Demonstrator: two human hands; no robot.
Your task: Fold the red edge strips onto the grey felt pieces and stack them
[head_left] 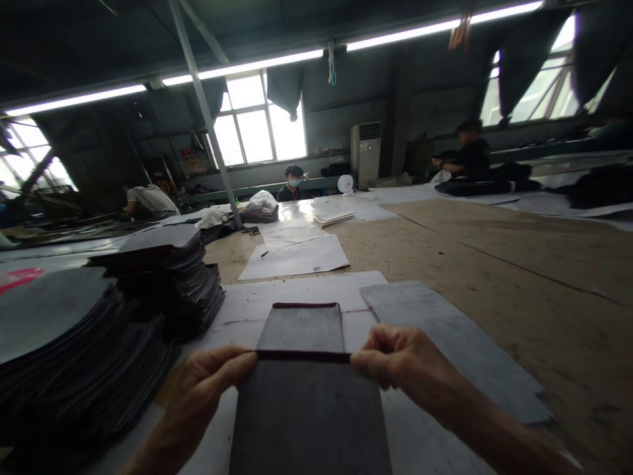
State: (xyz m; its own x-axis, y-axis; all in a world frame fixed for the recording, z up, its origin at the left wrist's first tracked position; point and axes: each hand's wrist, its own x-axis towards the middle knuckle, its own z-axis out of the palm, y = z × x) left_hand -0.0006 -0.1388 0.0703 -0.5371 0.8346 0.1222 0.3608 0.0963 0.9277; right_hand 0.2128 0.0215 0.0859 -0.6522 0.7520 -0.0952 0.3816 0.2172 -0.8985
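A dark grey sheet-like panel (311, 415) with a dark strip along its top edge is held up in front of me. My left hand (208, 379) pinches the left end of that edge between thumb and fingers. At the right end, my right hand (403, 359) pinches it the same way, and the edge is straight between them. Just beyond lies a lighter grey panel (301, 326) with a dark red strip along its far edge, partly hidden by the held one. Right of it, flat grey sheets (435, 330) lie on the table, partly behind my right forearm.
Tall stacks of dark cut pieces (163, 277) and grey-topped pieces (54, 316) stand at the left. White paper (297, 257) lies farther up the brown table (494, 251). A slanted metal pole (208, 119) rises at the far side. Several people sit at tables beyond.
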